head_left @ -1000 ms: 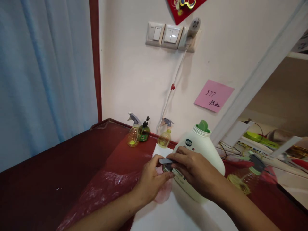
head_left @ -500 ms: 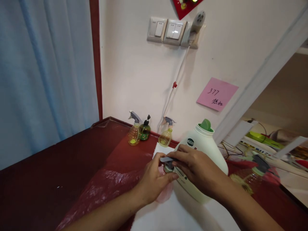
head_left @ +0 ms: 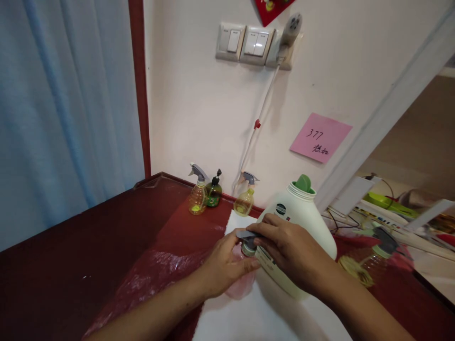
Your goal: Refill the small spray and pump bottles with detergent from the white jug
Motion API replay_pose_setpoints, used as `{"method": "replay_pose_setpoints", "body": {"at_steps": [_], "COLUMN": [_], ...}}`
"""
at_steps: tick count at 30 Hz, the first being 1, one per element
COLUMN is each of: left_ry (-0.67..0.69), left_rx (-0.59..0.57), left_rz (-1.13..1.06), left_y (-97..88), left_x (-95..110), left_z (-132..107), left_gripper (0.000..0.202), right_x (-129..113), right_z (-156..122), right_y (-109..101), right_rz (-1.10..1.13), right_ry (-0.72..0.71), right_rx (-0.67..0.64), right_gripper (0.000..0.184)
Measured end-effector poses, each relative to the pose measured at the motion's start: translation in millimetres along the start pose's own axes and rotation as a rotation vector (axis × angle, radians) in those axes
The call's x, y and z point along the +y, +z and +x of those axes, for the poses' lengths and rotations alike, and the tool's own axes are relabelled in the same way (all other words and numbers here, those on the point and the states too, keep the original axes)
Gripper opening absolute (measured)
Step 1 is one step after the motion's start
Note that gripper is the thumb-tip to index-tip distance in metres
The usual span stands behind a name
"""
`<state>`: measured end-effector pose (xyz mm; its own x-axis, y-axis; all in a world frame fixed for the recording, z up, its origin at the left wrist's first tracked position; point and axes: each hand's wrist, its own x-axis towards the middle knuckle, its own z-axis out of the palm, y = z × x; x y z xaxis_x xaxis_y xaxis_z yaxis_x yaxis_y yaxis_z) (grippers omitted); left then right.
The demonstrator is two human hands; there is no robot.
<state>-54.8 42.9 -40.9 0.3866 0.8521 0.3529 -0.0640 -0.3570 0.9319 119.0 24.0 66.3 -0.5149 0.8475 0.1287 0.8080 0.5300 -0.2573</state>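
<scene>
A pink see-through spray bottle (head_left: 241, 284) with a grey trigger head stands on a white sheet (head_left: 241, 322). My left hand (head_left: 227, 265) is wrapped round the bottle's upper part, thumb across its front near the neck. At the top, my right hand (head_left: 284, 241) grips the grey spray head (head_left: 250, 239) between its fingers. Right behind my right hand is a large pale green jug (head_left: 316, 227), its mouth uncapped, with a green piece (head_left: 303, 183) sticking up in the opening. My right hand covers part of the jug's label.
Against the wall stand a yellow spray bottle (head_left: 198, 199), a dark green pump bottle (head_left: 214, 192) and another yellow spray bottle (head_left: 244, 201). One more spray bottle (head_left: 373, 265) lies at right, near a cluttered shelf (head_left: 391, 208). Clear film (head_left: 159, 265) covers part of the red table (head_left: 71, 284).
My left hand's fingers have shifted slightly on the pink bottle. My right hand keeps its grip on the spray head, and the camera view has moved a little.
</scene>
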Motion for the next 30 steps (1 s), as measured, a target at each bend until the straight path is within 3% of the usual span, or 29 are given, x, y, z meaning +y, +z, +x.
{"method": "replay_pose_setpoints", "body": {"at_steps": [2,6,11,15,20,24,27,30], "left_ry": [-0.035,-0.061,0.039,0.043,-0.021,-0.092,-0.040,-0.018], "left_rx": [0.088,0.155,-0.010,-0.104,0.011,0.124,0.055,-0.088], "left_rz": [0.000,0.015,0.039,0.100,-0.003,0.059,0.019,-0.012], "left_y": [3.9,7.2,-6.7,-14.6,-1.9,3.5,-2.9,-13.3], "left_x": [1.6,1.8,0.9,3.6,2.0,-0.7,1.3,5.1], "left_z": [1.0,2.4,3.8,4.3,4.2,5.6,7.2,8.2], "left_gripper": [0.051,0.036,0.023,0.025,0.047,0.043,0.034,0.023], "right_x": [-0.2,0.7,0.8,0.6,2.7,4.1,4.0,2.7], "right_z": [0.5,0.2,-1.8,-2.2,-1.1,-1.3,-2.3,-2.9], "right_y": [0.2,1.2,1.9,2.6,4.8,5.9,6.2,5.8], "right_rz": [0.005,0.010,-0.001,-0.021,-0.001,0.007,0.000,-0.015], "right_ry": [0.006,0.013,0.015,0.026,0.013,0.008,0.012,0.021], "right_rx": [-0.001,0.009,0.002,0.004,0.017,0.026,0.029,0.021], "right_gripper": [0.029,0.029,0.025,0.025,0.031,0.030,0.028,0.026]}}
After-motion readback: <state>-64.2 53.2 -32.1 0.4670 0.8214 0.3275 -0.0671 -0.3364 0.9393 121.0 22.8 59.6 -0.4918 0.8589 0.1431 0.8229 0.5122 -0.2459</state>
